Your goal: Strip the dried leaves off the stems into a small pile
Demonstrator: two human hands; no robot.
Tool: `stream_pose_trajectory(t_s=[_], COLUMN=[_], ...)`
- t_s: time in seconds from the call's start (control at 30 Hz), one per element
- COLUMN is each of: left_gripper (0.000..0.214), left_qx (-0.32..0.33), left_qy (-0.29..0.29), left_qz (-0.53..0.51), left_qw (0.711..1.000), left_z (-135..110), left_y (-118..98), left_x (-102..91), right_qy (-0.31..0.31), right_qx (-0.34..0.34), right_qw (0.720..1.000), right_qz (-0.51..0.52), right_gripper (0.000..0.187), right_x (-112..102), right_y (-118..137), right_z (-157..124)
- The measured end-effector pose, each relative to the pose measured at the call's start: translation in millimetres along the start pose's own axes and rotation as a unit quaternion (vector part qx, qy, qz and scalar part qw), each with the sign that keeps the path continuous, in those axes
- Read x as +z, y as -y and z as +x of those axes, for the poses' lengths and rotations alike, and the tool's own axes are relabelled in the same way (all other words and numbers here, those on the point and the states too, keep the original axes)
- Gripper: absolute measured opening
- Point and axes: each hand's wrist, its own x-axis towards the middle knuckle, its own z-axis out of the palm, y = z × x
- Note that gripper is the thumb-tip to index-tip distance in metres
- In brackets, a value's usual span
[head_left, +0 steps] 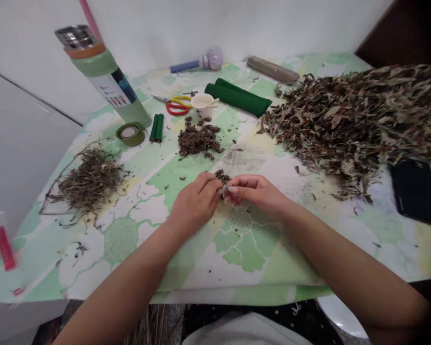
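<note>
My left hand (197, 197) and my right hand (256, 192) meet over the middle of the table, thumbs and fingers pinched together. What sits between the fingertips is too small to make out. Right behind the fingers lies a small dark clump of crumbled dried leaf (221, 175). Farther back is a larger heap of crumbled leaf (198, 140). A big pile of dried leaves (348, 120) spreads over the right side, beyond my right hand. To the left of my left hand rests a tangle of thin dry stems (91, 179).
Behind stand a green bottle (111, 81), a roll of tape (130, 133), scissors (177, 106) and a white cup (203, 106). Two short green rolls (157, 128), folded green cloth (239, 97), a brown roll (272, 70) and a blue-handled pounder (197, 63) lie about. A black phone (417, 191) is at right.
</note>
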Motion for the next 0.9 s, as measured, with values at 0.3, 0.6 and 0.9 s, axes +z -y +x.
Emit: stream_pose_trajectory(t_s=[0.3, 0.6, 0.9], left_gripper=[0.007, 0.008, 0.007], left_qx=[-0.006, -0.020, -0.030], left_qy=[-0.006, 0.003, -0.009], left_qz=[-0.001, -0.005, -0.014], left_qw=[1.000, 1.000, 0.999], left_z=[1.0, 0.7, 1.1], left_y=[-0.3, -0.1, 2.3], left_x=[-0.7, -0.2, -1.2], right_qy=[-0.001, 0.016, 0.008], right_qx=[0.005, -0.017, -0.011], right_qw=[1.000, 1.000, 1.000], right_qz=[0.002, 0.018, 0.010], right_gripper=[0.016, 0.010, 0.011], right_x=[0.7, -1.1, -0.5], right_y=[0.7, -4.5, -2.1], right_z=[-0.2, 1.3, 0.0])
